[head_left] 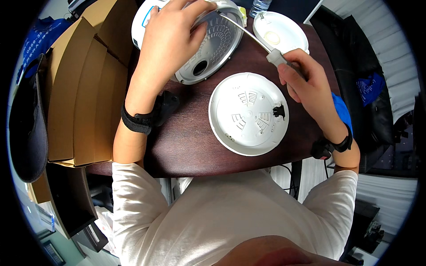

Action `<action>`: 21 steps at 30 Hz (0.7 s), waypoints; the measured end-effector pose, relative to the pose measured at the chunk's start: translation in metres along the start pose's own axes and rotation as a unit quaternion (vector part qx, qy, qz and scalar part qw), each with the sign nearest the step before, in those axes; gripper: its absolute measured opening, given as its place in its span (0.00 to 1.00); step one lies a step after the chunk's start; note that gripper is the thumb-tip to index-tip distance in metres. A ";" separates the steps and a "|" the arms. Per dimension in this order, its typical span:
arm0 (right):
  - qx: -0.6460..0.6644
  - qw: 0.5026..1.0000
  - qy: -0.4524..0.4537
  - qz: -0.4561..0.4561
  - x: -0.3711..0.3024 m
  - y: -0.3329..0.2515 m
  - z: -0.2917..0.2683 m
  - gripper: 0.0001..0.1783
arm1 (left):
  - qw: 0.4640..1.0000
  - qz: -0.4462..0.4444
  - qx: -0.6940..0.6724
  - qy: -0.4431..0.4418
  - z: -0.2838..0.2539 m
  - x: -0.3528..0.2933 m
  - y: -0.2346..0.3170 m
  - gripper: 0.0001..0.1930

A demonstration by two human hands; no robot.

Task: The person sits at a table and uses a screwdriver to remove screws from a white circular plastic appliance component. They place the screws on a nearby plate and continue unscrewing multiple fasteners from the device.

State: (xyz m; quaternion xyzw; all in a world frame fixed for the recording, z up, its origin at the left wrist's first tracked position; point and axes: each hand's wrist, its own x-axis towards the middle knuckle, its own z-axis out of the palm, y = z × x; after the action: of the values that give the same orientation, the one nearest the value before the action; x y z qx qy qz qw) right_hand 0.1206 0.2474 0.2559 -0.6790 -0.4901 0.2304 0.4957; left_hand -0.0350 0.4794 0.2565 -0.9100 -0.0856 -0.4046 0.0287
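A white rounded appliance housing (209, 62), which looks like a rice cooker, lies tipped at the back with its grey slotted round face toward me. My left hand (173, 29) rests over it, fingers bent across its upper rim and the thumb apart above the grey face. Wrapped around the grey handle of a screwdriver (275, 56) are the fingers of my right hand (306, 73). Its long metal shaft points up and left, the tip at the housing's rim close to my left index finger. Nearer me a round white vented cover (248, 126) lies flat, a black fitting at its right edge.
A smaller white lid (286, 31) sits at the back right of the dark wooden table (186, 146), with a clear plastic bottle (260, 6) behind it. Open cardboard boxes (84, 97) stand along the left edge. A black sofa (355, 57) is off to the right.
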 end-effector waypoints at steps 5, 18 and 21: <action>-0.217 0.969 0.021 -0.111 0.000 -0.017 0.003 0.11 | 1.000 -0.011 -0.008 0.000 0.000 0.000 0.000 0.16; 0.253 0.944 -0.079 0.197 0.008 -0.027 0.000 0.24 | 1.000 0.007 -0.006 0.001 0.002 0.000 -0.005 0.17; 0.271 0.936 -0.101 0.201 0.011 -0.020 -0.007 0.23 | 1.000 0.000 -0.031 -0.002 0.000 0.001 -0.004 0.16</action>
State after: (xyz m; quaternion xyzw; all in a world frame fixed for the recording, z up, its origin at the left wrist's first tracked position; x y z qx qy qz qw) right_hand 0.1215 0.2546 0.2784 -0.5768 -0.3096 0.5164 0.5521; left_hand -0.0344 0.4831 0.2572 -0.9113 -0.0726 -0.4054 0.0002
